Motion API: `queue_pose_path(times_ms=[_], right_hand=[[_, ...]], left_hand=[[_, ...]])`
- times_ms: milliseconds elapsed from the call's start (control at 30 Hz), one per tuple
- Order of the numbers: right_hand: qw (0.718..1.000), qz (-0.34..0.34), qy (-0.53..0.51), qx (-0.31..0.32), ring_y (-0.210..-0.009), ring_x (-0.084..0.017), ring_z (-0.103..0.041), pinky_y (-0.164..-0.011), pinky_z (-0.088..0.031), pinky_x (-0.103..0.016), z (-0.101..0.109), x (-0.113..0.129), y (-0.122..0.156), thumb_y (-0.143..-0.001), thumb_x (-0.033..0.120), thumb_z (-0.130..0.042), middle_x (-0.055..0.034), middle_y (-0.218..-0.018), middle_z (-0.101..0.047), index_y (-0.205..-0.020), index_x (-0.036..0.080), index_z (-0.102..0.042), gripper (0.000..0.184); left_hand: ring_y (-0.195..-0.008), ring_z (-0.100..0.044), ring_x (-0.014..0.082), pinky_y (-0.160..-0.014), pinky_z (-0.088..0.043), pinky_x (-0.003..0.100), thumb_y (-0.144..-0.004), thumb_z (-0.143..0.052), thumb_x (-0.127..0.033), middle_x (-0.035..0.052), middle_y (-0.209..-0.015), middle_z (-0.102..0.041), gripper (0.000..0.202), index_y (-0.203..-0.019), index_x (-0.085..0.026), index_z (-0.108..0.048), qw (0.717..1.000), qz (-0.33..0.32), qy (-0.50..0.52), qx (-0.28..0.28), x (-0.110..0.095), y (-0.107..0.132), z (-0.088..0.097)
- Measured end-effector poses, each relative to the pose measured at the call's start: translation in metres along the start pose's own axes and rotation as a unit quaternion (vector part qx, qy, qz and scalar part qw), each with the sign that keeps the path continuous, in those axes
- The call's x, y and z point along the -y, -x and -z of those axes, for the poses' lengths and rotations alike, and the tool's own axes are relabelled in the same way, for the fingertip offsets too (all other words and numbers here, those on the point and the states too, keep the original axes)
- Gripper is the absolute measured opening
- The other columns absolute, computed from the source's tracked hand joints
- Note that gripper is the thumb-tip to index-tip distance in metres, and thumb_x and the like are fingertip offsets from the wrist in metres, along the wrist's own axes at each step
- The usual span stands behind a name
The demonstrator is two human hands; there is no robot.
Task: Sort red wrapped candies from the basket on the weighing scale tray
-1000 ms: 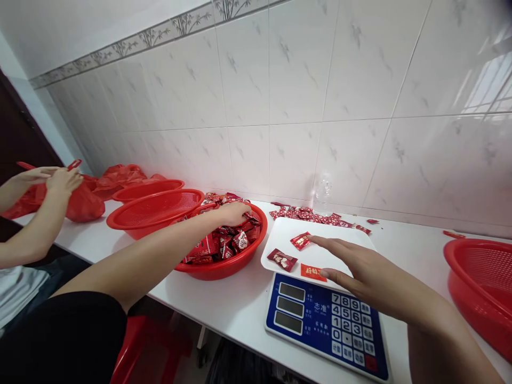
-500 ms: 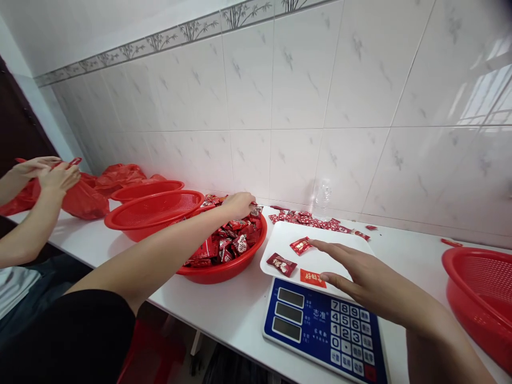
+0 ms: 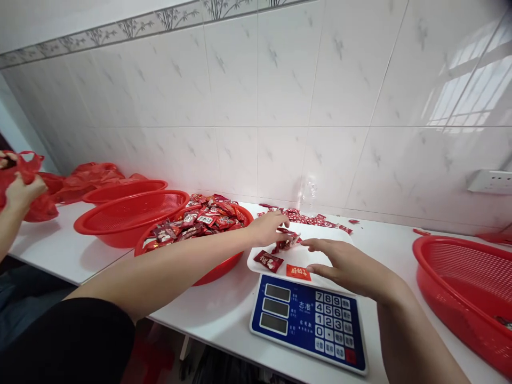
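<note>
From my head, one camera looks forward and down, close above my bare left hand (image 3: 266, 229) and bare right hand (image 3: 354, 265), facing the glossy, grey-veined white tiled wall (image 3: 288, 80).

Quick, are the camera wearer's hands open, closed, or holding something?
Left hand: curled over red packets; whether it grips them cannot be told.
Right hand: open at the white tray, nothing visibly held.

Packets (image 3: 286, 243) at left hand (image 3: 269, 229) blurred; filled basket (image 3: 224, 271) part-hidden behind forearm (image 3: 176, 261); right-side basket (image 3: 452, 288) cut by frame edge.
</note>
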State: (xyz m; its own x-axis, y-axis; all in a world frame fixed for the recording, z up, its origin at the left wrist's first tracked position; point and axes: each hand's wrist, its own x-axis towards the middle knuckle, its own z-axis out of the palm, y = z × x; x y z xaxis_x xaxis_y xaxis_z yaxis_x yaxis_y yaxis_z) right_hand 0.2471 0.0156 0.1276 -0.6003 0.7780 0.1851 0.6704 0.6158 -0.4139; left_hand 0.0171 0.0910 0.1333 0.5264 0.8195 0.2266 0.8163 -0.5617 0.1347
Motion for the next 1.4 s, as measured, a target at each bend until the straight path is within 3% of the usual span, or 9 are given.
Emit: queue_pose_path(times_ms=[167,367,567,700,800,967,1100,1200,1400], right_hand=[[0.999,0.021,-0.020,0.042,-0.102,-0.023,-0.061,-0.087,-0.047,-0.036,-0.008,-0.004,-0.013,-0.083,0.035,-0.058,-0.0032,-0.115,-0.066,-0.119,0.028,-0.060,0.037],[0.996,-0.003,0.032,0.080,-0.099,-0.026,-0.061,-0.082,-0.045,-0.035,-0.022,-0.008,-0.030,-0.075,0.027,-0.066,-0.0053,-0.108,-0.068,-0.110,0.027,-0.064,0.036],[0.994,-0.032,0.087,0.049,-0.094,-0.021,-0.062,-0.077,-0.044,-0.029,-0.028,-0.019,-0.037,-0.074,0.018,-0.061,-0.0045,-0.105,-0.068,-0.107,0.024,-0.061,0.033],[0.990,-0.067,0.124,0.024,-0.092,-0.022,-0.062,-0.074,-0.044,-0.031,-0.025,-0.030,-0.038,-0.077,0.018,-0.057,-0.0053,-0.103,-0.068,-0.110,0.023,-0.059,0.033],[0.987,-0.093,0.133,-0.002,-0.097,-0.024,-0.061,-0.077,-0.044,-0.035,-0.019,-0.036,-0.034,-0.084,0.023,-0.050,-0.0084,-0.108,-0.066,-0.122,0.022,-0.053,0.039],[0.992,-0.089,0.077,-0.051,-0.102,-0.022,-0.060,-0.081,-0.046,-0.036,-0.005,-0.035,-0.021,-0.088,0.037,-0.046,-0.0051,-0.118,-0.064,-0.132,0.027,-0.047,0.045],[0.995,-0.077,0.037,-0.049,-0.102,-0.022,-0.060,-0.082,-0.046,-0.036,0.003,-0.029,-0.014,-0.088,0.040,-0.046,-0.0041,-0.118,-0.064,-0.133,0.029,-0.046,0.046],[0.995,-0.078,0.030,-0.054,-0.103,-0.022,-0.060,-0.083,-0.045,-0.037,0.006,-0.028,-0.012,-0.088,0.040,-0.046,-0.0043,-0.119,-0.063,-0.132,0.030,-0.047,0.045],[0.995,-0.071,0.034,-0.055,-0.103,-0.023,-0.060,-0.083,-0.045,-0.038,0.004,-0.026,-0.013,-0.089,0.040,-0.046,-0.0053,-0.120,-0.063,-0.132,0.029,-0.047,0.044]], left_hand=[[-0.131,-0.038,0.0276,-0.105,-0.033,0.037,-0.077,-0.061,-0.058,0.0104,-0.142,-0.044,0.070,-0.135,-0.022,-0.045,0.995,-0.018,0.043,0.087,0.008,0.001,0.005],[-0.142,-0.016,0.0347,-0.113,-0.021,0.047,-0.061,-0.068,-0.069,0.0144,-0.155,-0.020,0.110,-0.149,-0.020,-0.022,0.968,-0.009,0.032,0.247,0.023,0.020,0.005],[-0.143,0.002,0.0380,-0.112,-0.009,0.060,-0.067,-0.057,-0.076,0.0119,-0.158,0.003,0.112,-0.151,-0.025,-0.004,0.975,0.040,0.038,0.217,0.007,0.031,-0.025],[-0.143,0.009,0.0348,-0.114,-0.010,0.056,-0.066,-0.051,-0.082,0.0122,-0.157,0.010,0.116,-0.151,-0.023,0.002,0.979,0.039,0.072,0.189,-0.007,0.024,-0.038],[-0.143,0.011,0.0345,-0.114,-0.008,0.055,-0.065,-0.046,-0.085,0.0108,-0.157,0.013,0.117,-0.151,-0.024,0.002,0.982,0.050,0.085,0.161,-0.015,0.013,-0.045],[-0.143,0.008,0.0388,-0.110,-0.003,0.064,-0.065,-0.044,-0.086,0.0112,-0.158,0.001,0.108,-0.150,-0.029,-0.012,0.987,0.060,0.039,0.142,-0.024,-0.006,-0.054],[-0.140,-0.013,0.0426,-0.106,-0.011,0.066,-0.065,-0.045,-0.085,0.0127,-0.153,-0.025,0.094,-0.142,-0.033,-0.034,0.988,0.023,-0.007,0.154,-0.028,-0.013,-0.059],[-0.129,-0.035,0.0384,-0.101,-0.027,0.060,-0.069,-0.045,-0.081,0.0138,-0.135,-0.047,0.080,-0.128,-0.028,-0.049,0.994,0.015,-0.024,0.102,-0.029,-0.017,-0.059],[-0.100,-0.057,0.0311,-0.078,-0.046,0.039,-0.065,-0.068,-0.060,0.0071,-0.103,-0.063,0.054,-0.104,-0.024,-0.054,0.994,0.080,0.048,0.061,-0.018,-0.037,-0.053]])
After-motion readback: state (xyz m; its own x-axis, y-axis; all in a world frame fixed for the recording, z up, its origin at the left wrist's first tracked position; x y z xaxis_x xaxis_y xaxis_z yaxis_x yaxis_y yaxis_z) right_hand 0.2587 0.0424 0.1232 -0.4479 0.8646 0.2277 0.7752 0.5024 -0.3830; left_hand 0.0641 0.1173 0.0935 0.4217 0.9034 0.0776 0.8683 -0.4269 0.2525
